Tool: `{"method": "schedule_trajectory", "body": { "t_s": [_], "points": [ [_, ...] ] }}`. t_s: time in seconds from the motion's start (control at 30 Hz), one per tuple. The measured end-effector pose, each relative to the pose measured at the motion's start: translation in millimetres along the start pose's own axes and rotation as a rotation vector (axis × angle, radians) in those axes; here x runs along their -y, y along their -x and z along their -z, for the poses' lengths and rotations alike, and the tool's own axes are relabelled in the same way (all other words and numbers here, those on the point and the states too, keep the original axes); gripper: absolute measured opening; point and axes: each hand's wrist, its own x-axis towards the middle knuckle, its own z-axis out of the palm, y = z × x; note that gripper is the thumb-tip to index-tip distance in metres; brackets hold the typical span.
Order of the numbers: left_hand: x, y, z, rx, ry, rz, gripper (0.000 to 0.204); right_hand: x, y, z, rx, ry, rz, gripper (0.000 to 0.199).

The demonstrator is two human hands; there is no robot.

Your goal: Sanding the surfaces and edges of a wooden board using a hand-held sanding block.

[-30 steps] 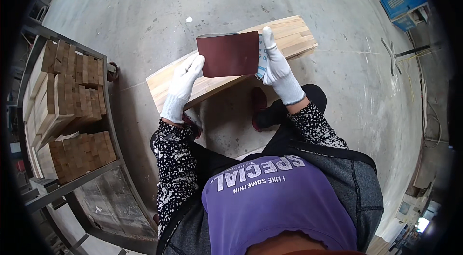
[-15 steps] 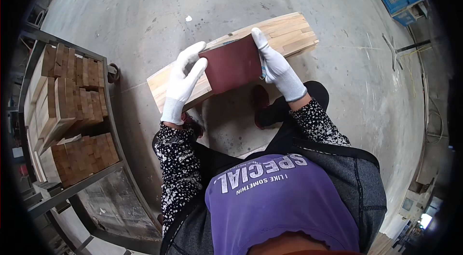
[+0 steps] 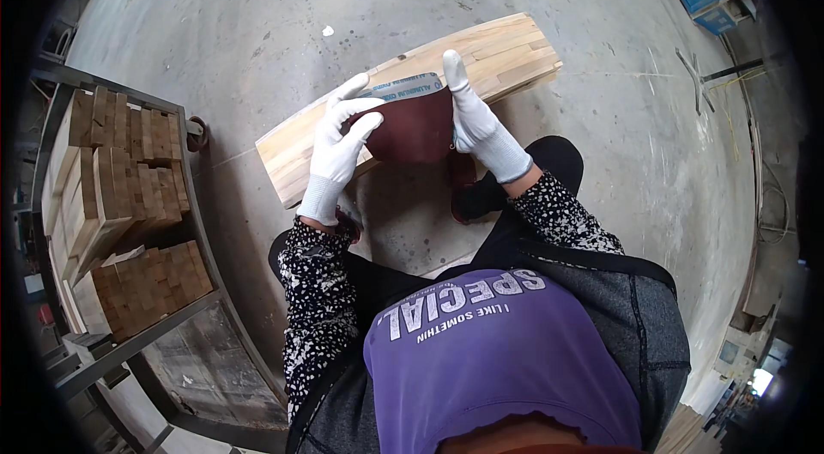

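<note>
One sandpaper sheet (image 3: 412, 124), one plank (image 3: 481, 59), two gloved hands. Above centre frame, the left hand (image 3: 339, 149) and right hand (image 3: 475, 121) pinch the sheet's opposite edges, bowing it between them over the plank. The plank's long axis runs lower left to upper right.

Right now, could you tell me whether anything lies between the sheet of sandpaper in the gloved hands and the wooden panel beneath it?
Nothing visible does. The left hand and right hand hold the dark red sandpaper sheet by its sides, directly over the wooden panel on the concrete floor.
</note>
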Motion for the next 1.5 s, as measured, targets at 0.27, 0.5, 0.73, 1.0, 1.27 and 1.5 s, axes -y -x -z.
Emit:
{"method": "schedule_trajectory", "body": {
  "t_s": [0.27, 0.5, 0.73, 1.0, 1.27, 1.5],
  "points": [
    [9.4, 1.6, -0.7, -0.15, 0.083, 0.129, 0.022, -4.9, 5.7, 3.8, -0.115, 0.464, -0.069, 0.048],
    [-0.8, 2.6, -1.3, -0.113, -0.002, 0.34, 0.035, 3.6, 5.9, 7.0, -0.189, 0.564, -0.127, 0.037],
    [-3.6, 0.1, -4.7, -0.192, 0.233, 0.224, 0.048, 0.4, 6.1, 8.5, -0.234, 0.181, 0.085, 0.031],
    [-0.9, 6.9, 2.0, -0.05, 0.174, 0.308, 0.024, -2.2, 4.6, 2.6, -0.171, 0.244, 0.109, 0.038],
    [-12.2, 2.5, 10.7, -0.07, 0.035, 0.35, 0.032, -6.9, 3.0, 0.0, -0.173, 0.231, 0.048, 0.035],
    [-6.1, 0.2, 13.1, -0.168, 0.139, 0.153, 0.026, -3.7, 4.8, -8.1, -0.171, 0.338, 0.026, 0.03]
  ]
}}
